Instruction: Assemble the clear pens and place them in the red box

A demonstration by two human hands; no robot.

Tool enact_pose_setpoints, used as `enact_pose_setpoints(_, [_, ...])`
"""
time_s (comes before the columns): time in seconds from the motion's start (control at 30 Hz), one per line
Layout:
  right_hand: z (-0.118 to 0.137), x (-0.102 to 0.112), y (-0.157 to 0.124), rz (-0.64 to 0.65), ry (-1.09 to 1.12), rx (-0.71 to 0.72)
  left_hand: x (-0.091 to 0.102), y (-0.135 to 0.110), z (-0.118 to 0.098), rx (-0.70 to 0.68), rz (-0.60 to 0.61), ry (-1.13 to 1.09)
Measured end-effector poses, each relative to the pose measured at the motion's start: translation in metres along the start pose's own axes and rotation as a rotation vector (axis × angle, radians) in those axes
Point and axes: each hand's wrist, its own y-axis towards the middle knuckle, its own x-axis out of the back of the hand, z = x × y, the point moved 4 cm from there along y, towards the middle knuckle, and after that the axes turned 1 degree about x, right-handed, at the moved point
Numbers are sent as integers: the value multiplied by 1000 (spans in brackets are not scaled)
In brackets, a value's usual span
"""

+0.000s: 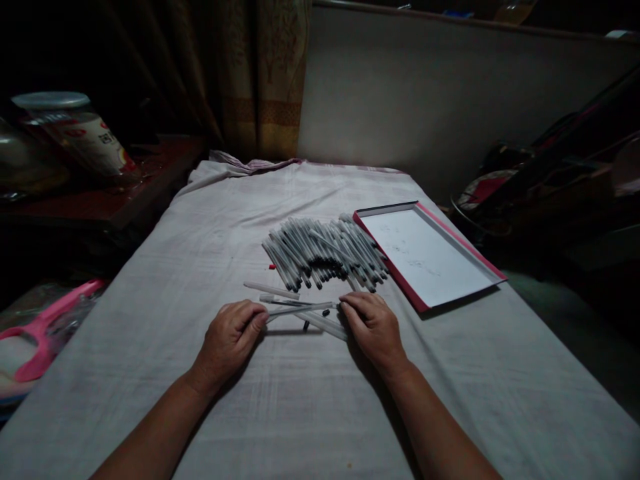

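Note:
My left hand [231,337] rests on the white cloth [310,407] with its fingers curled round the left end of a clear pen [300,310]. My right hand [373,327] lies close by, its fingers closed on the right ends of a few loose pens [325,324] that cross between the two hands. Just beyond them sits a heap of several clear pens with dark tips [325,252]. One more pen [270,289] lies alone on the cloth, left of the heap.
A shallow red-edged box lid with a white inside [427,255] lies right of the heap. A plastic jar [80,137] stands on a dark side table at the left. Something pink [47,327] lies at the lower left. Dark clutter fills the right side.

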Motion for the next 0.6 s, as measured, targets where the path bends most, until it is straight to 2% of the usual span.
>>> enact_pose_setpoints(0.1, [10,3,-1,-10,144,-4,0,0,-1,-13,11,-3])
enact_pose_setpoints(0.23, [21,0,-3,46,325,-62,-1,0,-6,-25,26,1])
enact_pose_setpoints(0.37, [15,0,-2,73,423,-189,2,1,-4,-28,18,28])
enact_pose_setpoints(0.5, [-8,6,-2,6,430,-372,17,3,21,48,-31,81])
enact_pose_setpoints(0.6, [-20,10,-3,-87,377,-410,34,4,45,154,-114,127])
